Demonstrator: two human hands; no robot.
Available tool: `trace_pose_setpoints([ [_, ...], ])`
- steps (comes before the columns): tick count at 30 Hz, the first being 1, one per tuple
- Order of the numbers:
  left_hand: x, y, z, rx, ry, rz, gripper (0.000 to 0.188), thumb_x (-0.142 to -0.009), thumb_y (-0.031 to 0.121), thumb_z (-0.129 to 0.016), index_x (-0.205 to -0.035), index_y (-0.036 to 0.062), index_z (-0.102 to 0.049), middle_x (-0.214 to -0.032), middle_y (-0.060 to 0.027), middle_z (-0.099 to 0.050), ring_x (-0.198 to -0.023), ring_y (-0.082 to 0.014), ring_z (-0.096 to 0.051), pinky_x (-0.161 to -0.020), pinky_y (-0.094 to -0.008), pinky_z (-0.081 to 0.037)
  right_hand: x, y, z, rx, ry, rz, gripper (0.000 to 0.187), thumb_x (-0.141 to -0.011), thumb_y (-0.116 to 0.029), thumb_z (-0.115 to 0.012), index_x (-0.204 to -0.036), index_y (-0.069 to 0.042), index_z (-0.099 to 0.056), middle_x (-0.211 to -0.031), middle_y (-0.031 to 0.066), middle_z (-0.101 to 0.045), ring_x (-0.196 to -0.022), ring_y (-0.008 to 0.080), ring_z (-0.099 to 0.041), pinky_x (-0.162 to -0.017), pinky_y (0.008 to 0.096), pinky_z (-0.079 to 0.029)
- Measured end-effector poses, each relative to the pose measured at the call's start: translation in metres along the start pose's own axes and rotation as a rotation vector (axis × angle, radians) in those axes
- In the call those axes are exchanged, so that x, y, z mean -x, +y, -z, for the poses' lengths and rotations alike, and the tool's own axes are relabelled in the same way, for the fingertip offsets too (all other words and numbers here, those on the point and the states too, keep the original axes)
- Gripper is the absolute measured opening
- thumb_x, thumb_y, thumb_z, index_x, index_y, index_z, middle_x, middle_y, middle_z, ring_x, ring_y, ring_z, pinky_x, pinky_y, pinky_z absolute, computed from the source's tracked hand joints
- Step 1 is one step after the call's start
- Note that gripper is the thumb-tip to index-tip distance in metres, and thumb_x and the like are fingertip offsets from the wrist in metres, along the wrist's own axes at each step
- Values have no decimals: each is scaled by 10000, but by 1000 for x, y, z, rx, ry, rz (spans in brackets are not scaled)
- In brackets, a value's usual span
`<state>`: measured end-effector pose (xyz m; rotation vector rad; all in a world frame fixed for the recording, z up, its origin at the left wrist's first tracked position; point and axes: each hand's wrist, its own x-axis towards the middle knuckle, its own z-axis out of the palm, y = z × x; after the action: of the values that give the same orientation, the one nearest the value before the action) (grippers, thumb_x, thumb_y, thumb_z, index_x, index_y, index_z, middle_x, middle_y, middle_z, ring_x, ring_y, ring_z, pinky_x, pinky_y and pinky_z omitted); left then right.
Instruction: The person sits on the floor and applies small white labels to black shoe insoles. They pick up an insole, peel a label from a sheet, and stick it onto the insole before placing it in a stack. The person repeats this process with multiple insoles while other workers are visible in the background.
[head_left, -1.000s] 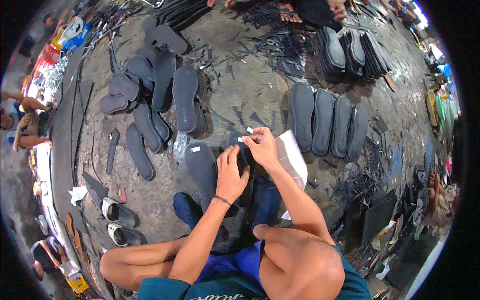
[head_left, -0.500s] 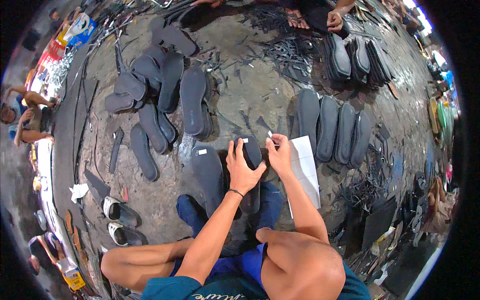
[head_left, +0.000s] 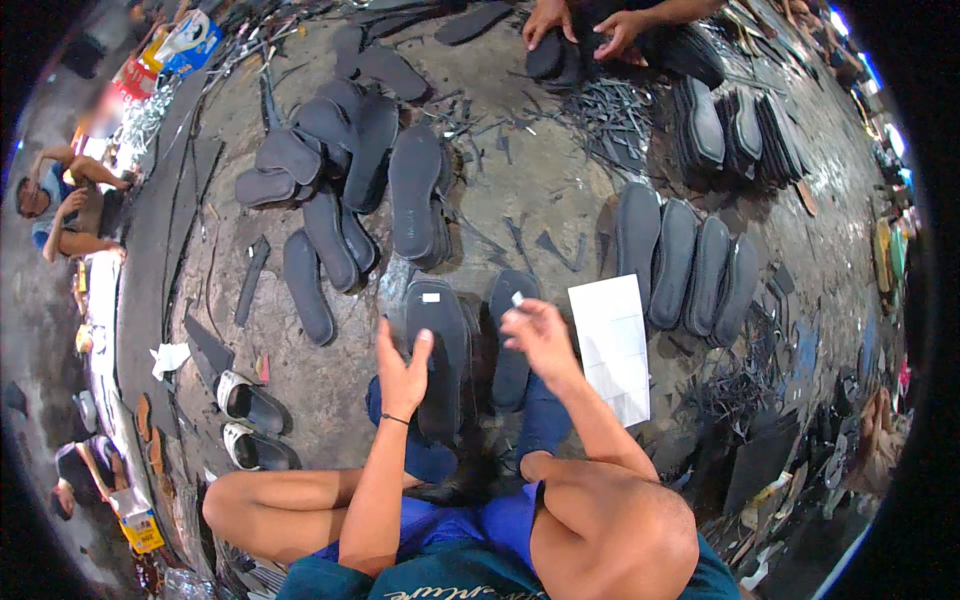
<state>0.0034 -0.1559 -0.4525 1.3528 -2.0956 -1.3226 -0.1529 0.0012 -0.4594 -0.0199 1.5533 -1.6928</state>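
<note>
Right hand (head_left: 540,335) pinches a small white sticker (head_left: 517,299) between thumb and fingertips, held just above a dark sole (head_left: 510,350) on the ground; left hand (head_left: 402,372), fingers spread loosely, rests on the neighbouring dark sole (head_left: 440,350), which already bears a white label (head_left: 431,297); a white sheet (head_left: 612,345) lies just right of them; beyond it stands a row of soles (head_left: 685,265); another person's hands (head_left: 585,22) work at the far edge.

Both bare forearms reach forward from the lower edge, elbows bent above the folded legs. The left hand (head_left: 402,362) is open, fingers spread and pointing up, a dark band on its wrist. The right hand (head_left: 537,332) is raised, thumb and forefinger pinched together.
</note>
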Motion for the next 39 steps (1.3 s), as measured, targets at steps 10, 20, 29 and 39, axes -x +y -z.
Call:
trace_pose_setpoints([
  [10,18,-20,12,956,-204,579,699,-971,546,-514,-1429,23,-441,-1393,-87,-530,-1246,-235,-517,-1063,-372,-397,16,-16,-85,947,-242,-14,1399,-583,-490,-903,-1494,84,-9,-1444,350,-283,-1345,488,-316,-1138,518,-270],
  [20,-25,32,153,94,604,-348,662,-988,467,-486,-1458,9,-393,-1505,-157,-409,-1412,-315,-361,-1171,-412,-245,-30,8,-150,1347,-374,748,1233,-618,-368,-851,-1518,22,-104,-1225,227,-451,-1102,409,-468,-926,492,-430],
  [29,-23,74,160,-342,-48,-570,795,-930,487,-591,-1501,7,-315,-1543,-223,-319,-1437,-375,-305,-1191,-409,-222,-27,10,-132,959,-560,810,1123,-578,-261,-903,-1434,4,-227,-1302,203,-434,-1204,385,-468,-1021,477,-390],
  [39,-62,-190,245,-841,159,632,721,-924,295,-583,-1554,254,-234,-1636,-130,-84,-1482,-419,-141,-1156,-553,-263,-21,2,-133,1294,-339,749,1067,-617,-368,-857,-1425,36,-290,-1244,209,-451,-1171,393,-431,-1020,488,-313],
])
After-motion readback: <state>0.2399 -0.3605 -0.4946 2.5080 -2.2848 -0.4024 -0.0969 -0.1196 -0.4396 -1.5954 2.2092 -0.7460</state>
